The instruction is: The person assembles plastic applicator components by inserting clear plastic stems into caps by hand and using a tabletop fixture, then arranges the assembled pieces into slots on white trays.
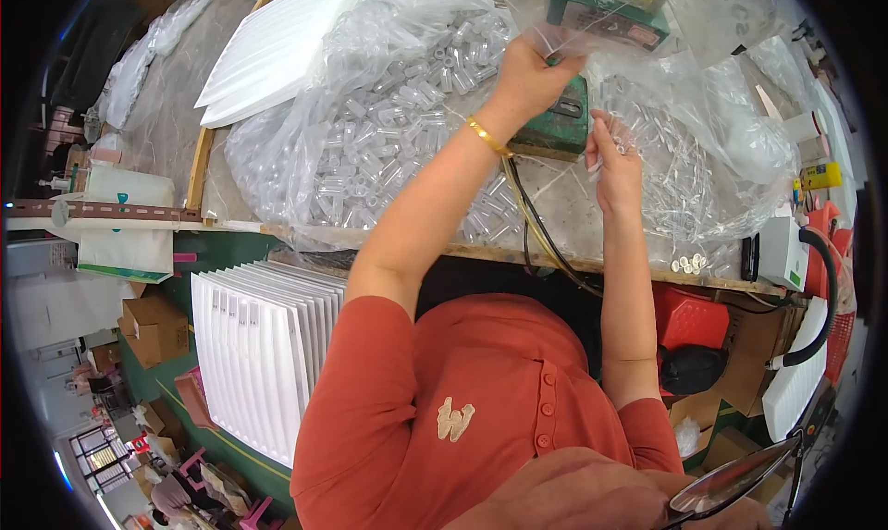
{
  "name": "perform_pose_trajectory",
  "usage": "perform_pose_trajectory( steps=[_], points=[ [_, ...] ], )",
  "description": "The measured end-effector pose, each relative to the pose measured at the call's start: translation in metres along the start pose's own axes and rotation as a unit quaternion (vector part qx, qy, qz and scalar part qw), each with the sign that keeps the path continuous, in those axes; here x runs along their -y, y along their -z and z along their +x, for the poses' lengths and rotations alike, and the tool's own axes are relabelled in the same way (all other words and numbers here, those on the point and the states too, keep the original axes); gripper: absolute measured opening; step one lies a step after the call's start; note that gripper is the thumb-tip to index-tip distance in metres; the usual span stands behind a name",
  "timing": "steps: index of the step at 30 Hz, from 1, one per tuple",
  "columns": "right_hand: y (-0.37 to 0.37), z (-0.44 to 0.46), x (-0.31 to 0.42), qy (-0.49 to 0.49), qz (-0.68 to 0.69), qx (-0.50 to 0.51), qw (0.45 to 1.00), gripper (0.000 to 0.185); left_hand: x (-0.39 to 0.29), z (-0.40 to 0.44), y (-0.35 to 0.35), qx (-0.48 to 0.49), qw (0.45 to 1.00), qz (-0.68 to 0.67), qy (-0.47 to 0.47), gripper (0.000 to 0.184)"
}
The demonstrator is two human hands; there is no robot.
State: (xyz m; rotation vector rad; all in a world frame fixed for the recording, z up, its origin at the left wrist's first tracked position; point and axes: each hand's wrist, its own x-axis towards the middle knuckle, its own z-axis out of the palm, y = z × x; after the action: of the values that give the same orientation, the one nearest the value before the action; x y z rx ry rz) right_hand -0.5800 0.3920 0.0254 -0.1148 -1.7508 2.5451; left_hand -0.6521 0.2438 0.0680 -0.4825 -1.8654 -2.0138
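My left hand [532, 81] is at the green metal device [560, 128] on the table, its fingers curled at the upper edge. What lies between those fingers is hidden. To the right of the device, my right hand [615, 165] is raised with thumb and fingers pinched together. A small clear plastic piece [623, 143] seems to be at its fingertips, too small to name. Left of the device lies a heap of clear plastic tubes [393, 137] on a plastic sheet. On the right, thin clear plastic pieces [671, 155] lie spread on another sheet.
A second green device [610, 17] stands at the back under plastic film. White corrugated sheets [277, 44] lie at back left, and more white trays [254, 345] stand below the table edge. Cables [536, 225] run over the edge. Small round pieces [689, 264] sit front right.
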Motion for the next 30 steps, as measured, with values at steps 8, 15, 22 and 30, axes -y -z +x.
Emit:
perform_pose_trajectory(
  steps=[8,15,22,30],
  points=[
    [0.023,-0.004,-0.005,-0.096,-0.06,0.023,0.993,0.021,0.04,-0.001,0.133,0.239,0.694,0.679,-0.017,0.018],
    [0.008,-0.008,-0.009,-0.092,-0.023,0.009,0.995,0.018,0.069,0.011,0.137,0.309,0.602,0.734,-0.064,0.015],
    [-0.014,-0.012,-0.011,-0.083,-0.001,0.016,0.996,0.02,0.007,-0.024,0.065,0.082,0.943,0.028,0.322,0.02],
    [-0.006,-0.017,-0.01,-0.027,-0.143,-0.002,0.989,0.02,-0.003,-0.03,0.046,0.093,0.911,-0.089,0.392,0.022]
  ],
)
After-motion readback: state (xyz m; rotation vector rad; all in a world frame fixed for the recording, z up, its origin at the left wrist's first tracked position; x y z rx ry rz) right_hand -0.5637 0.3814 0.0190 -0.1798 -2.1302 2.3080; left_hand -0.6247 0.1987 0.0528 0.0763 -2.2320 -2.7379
